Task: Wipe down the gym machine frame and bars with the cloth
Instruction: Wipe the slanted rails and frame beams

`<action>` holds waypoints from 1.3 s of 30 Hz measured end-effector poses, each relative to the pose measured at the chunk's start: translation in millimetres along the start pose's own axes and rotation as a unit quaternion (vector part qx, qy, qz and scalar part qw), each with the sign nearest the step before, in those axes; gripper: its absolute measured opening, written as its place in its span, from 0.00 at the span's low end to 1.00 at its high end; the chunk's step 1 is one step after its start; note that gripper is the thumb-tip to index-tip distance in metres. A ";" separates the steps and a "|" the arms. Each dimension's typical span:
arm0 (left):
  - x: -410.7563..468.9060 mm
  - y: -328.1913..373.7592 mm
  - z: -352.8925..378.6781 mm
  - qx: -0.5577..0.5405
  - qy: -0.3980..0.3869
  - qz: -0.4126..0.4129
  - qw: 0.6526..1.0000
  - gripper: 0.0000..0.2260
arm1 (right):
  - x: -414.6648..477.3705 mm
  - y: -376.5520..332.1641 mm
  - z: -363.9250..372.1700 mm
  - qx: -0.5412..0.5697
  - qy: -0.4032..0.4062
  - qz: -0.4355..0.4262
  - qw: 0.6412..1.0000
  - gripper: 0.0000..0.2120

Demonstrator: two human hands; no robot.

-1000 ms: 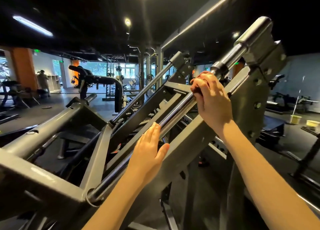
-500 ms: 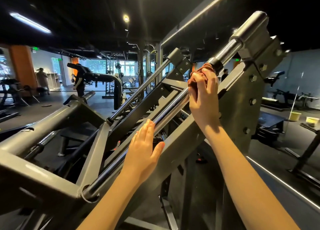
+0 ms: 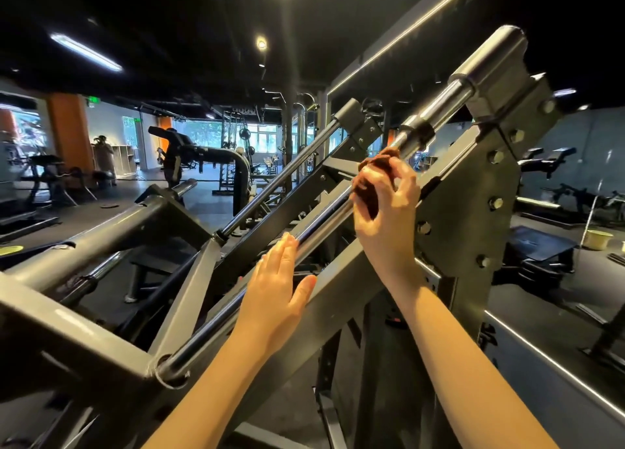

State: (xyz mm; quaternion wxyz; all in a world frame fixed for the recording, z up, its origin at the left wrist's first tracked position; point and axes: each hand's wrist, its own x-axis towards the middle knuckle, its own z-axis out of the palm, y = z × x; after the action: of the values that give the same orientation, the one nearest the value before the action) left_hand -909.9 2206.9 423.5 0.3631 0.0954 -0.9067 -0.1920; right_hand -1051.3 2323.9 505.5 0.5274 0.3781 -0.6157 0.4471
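While gripping the brown cloth (image 3: 367,174) with curled fingers and thumb, presses it with the right hand (image 3: 385,208) round the near shiny bar (image 3: 324,217), high on its slope. Just above the cloth, only a short bare piece of bar up to a dark collar (image 3: 419,134); beyond the collar, one more bright piece, ending in the grey block (image 3: 493,66) at the top of the bolted plate (image 3: 473,205). Below the cloth, a longer free piece of bar down to the fingertips of the left hand (image 3: 270,299). Left hand wide and flat, fingers straight and together, holding nothing, laid across the bar with the thumb over the grey beam (image 3: 341,283) just under it. Under that hand, more bar, running down into a round socket (image 3: 172,369) at lower left. Between this bar and the second bar (image 3: 280,176) further back, an open gap with dark machine parts inside. To the right of the plate, open dark floor with a yellow bucket (image 3: 598,239) well apart. Far at the left, a person (image 3: 105,159) standing near an orange pillar (image 3: 69,134).
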 end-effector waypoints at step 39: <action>20.2 -42.8 14.2 0.179 0.081 0.206 0.959 0.31 | -109.9 1.5 4.8 0.005 -0.007 0.273 0.962 0.28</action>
State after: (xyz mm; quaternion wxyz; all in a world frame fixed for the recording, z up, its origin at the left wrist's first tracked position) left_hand -932.8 2165.6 408.8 0.4440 -0.0147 -0.8938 0.0610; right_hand -1036.8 2319.1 396.6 0.3785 0.2016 -0.6970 0.5748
